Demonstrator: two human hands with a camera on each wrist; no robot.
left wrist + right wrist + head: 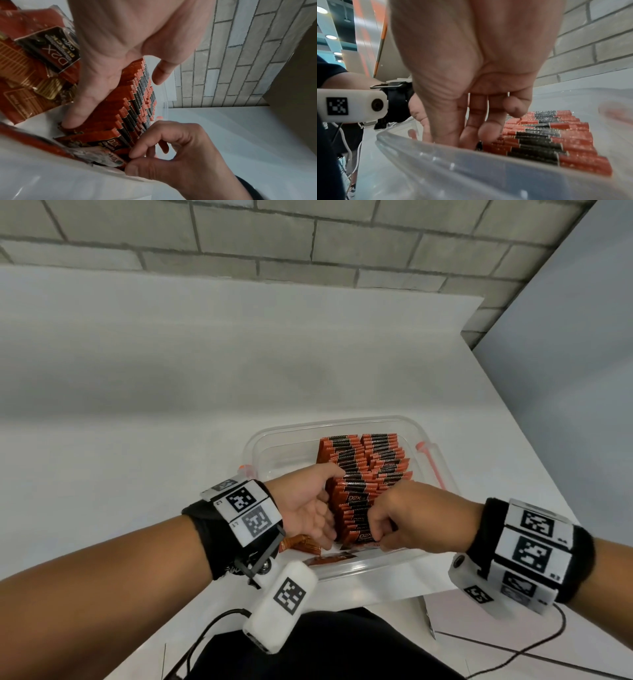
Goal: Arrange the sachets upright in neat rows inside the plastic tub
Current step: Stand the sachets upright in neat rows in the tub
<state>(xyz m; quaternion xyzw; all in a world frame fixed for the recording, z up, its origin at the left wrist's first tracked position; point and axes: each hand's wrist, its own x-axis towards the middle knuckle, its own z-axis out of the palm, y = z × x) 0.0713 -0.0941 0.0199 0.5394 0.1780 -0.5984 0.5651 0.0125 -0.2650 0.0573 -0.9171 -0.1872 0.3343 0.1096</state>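
A: Head view first. Clear plastic tub (404,426) on a white table (171,405), against the near edge. Two rows of red-and-black sachets (370,460) stand on edge in its right half, running from the far wall toward the person.

B: Hands?

A: Both down in the tub at the near end of the rows. Left hand (305,508) sits against the left flank of the nearer row, right hand (407,518) at the row's front end.

B: Left wrist view, noted: left hand (120,56) has its fingers straight and laid flat along the row's side, pressing the packs, thumb spread out over the top edges. Not curled round anything.

A: And the right?

B: Right hand (173,152) has fingers curled, thumb and forefinger pinching the nearest sachet (102,142) at the row's front end. A few loose sachets (42,54) lie flat on the tub floor left of the left hand, labels up.

A: Right wrist view: tub's near rim (471,166) blurred across the foreground; right hand's fingertips (488,132) dip behind it, touching the sachet tops (547,142). Pinch itself is hidden there by the rim
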